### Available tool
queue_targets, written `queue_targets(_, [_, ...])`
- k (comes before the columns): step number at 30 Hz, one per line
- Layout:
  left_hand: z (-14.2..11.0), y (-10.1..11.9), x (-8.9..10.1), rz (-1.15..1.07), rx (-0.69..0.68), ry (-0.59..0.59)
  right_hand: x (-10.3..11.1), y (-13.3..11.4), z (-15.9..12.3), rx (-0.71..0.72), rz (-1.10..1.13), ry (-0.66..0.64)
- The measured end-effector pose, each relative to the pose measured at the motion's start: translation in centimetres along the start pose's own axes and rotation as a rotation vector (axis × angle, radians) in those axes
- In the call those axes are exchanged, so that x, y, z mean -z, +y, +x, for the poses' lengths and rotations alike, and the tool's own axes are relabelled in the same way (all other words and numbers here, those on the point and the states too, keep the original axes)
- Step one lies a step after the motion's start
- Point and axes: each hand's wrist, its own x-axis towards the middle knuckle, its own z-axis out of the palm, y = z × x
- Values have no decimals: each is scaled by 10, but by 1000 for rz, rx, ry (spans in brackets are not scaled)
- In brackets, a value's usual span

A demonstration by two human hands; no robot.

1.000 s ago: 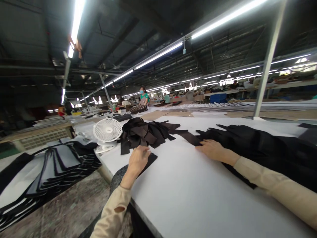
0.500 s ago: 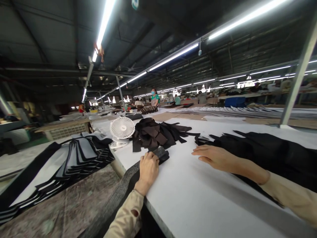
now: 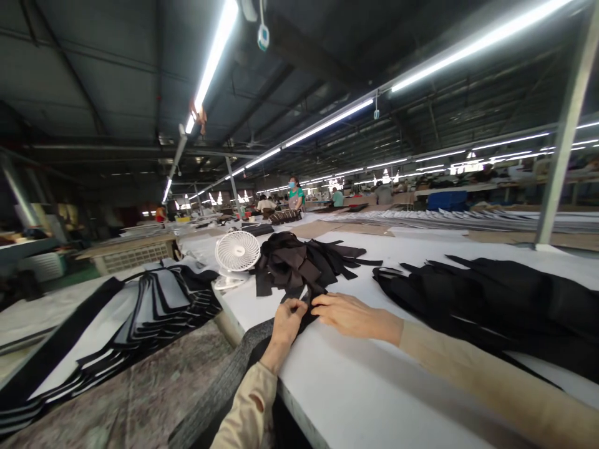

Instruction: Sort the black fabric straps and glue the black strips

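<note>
A long dark grey fabric strip [image 3: 229, 380] runs over the near edge of the white table and up to my hands. My left hand [image 3: 286, 324] is closed in a pinch on the strip's upper end. Beside it, my right hand [image 3: 350, 316] has its fingertips together on black fabric at that same end; the fingers partly hide the cloth. Just beyond my fingers lies a heap of black and dark brown fabric pieces [image 3: 292, 259]. On the right, a pile of black fabric pieces [image 3: 496, 305] spreads behind my right forearm.
A small white fan [image 3: 237, 251] stands at the table's left edge. Left of the table, layered black and white fabric pieces [image 3: 154, 305] lie fanned out. A metal post [image 3: 559, 181] rises at the back right. A person in a green top [image 3: 296, 194] is farther back.
My right hand has moved left from beside the black pile to meet my left hand at the strip's end. My left fingers have gone from lying over the strip to pinching it.
</note>
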Motion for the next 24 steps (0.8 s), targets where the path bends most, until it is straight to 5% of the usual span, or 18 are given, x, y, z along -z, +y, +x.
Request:
queue_targets(6, [3,-2,6,-321,140,47,-2,-1,1,-42,3,-5])
queue_targets(17, [4,2,5,-485,247,76,-20,12,29,35,-512,310])
queue_targets(24, [8,7,20,-631,257,240,-30,13,31,122,-477,282])
